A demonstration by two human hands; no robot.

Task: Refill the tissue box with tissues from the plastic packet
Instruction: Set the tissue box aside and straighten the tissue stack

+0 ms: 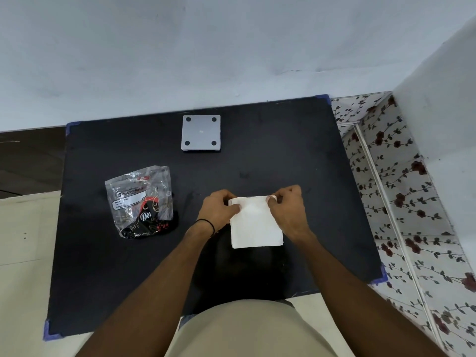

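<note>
A white stack of tissues point(256, 226) lies on the black table point(296, 155) in front of me. My left hand point(219, 208) pinches its far left corner and my right hand point(288, 210) pinches its far right corner, thumbs on top. The clear plastic packet point(140, 200) with black and red print lies crumpled to the left, apart from my hands. A grey square tissue box piece point(201, 133) with four black dots at its corners rests flat at the far middle of the table.
The table stands against a pale wall point(206, 47). Floral tiled floor point(401, 202) runs along the right side. Cream flooring point(23, 253) and a dark brown surface point(31, 155) lie to the left.
</note>
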